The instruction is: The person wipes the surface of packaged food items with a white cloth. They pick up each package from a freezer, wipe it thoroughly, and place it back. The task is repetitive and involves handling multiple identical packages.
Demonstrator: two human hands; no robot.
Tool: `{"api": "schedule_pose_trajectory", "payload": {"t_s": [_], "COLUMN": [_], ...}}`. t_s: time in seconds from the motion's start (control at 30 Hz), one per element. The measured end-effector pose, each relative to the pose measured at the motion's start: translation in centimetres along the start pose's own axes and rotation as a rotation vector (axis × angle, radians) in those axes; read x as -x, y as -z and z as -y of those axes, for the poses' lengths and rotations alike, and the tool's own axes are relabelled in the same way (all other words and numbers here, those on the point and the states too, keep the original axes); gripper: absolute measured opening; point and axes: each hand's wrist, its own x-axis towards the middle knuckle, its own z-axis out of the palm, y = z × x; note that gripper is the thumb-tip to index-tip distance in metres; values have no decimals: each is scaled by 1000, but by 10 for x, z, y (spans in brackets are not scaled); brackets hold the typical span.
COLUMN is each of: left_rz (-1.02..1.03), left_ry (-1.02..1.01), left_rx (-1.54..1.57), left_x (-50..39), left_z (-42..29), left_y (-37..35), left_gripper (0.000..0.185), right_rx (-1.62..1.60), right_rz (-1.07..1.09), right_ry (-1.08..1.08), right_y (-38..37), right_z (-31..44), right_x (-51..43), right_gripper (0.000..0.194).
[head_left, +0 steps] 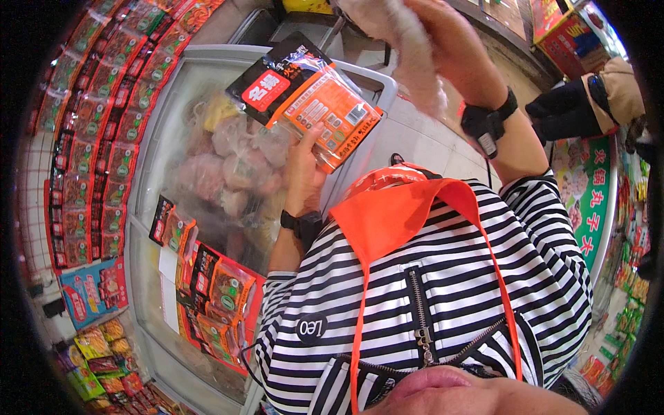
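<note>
My left hand [306, 171] grips the lower edge of a black and orange plastic food packet [316, 104], its printed back turned up. The packet is over the glass lid of a chest freezer [390, 85]. At the top of the view, my right arm reaches away, with a blurred whitish cloth or plastic [415, 57] beside it; the right hand's fingers cannot be made out. Similar packets [223, 285] lie on the freezer's glass at the lower left, in and near a red box. Through the lid show bagged goods [233, 166].
Rows of hanging red and black packets [83, 155] line the left side. Small snack bags [104, 358] fill a shelf at the lower left. At the right are a green-signed case [591, 202] and another person's sleeve [614, 96]. Tiled floor [420, 135] lies beyond the freezer.
</note>
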Motion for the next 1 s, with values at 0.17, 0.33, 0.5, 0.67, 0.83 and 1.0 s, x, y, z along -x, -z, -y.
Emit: {"api": "schedule_pose_trajectory", "payload": {"t_s": [0.17, 0.33, 0.5, 0.67, 0.83, 1.0], "left_rz": [138, 222, 210, 76, 137, 111], "left_ry": [22, 123, 120, -17, 23, 28], "left_rx": [-88, 20, 116, 269, 101, 85], "left_x": [-4, 12, 17, 3, -7, -13], "left_z": [35, 38, 31, 31, 28, 31], "left_y": [24, 41, 26, -6, -21, -16], "left_gripper": [43, 44, 45, 46, 40, 44], "right_rx": [148, 429, 875, 1025, 1142, 1075], "right_rz": [323, 401, 301, 187, 142, 117], "right_ry": [-333, 169, 169, 72, -282, -20], "right_y": [-85, -106, -103, -103, -58, -69], "right_z": [-9, -32, -39, -67, -100, -89], "right_x": [35, 60, 74, 57, 22, 42], "right_gripper": [22, 30, 51, 68, 66, 59]}}
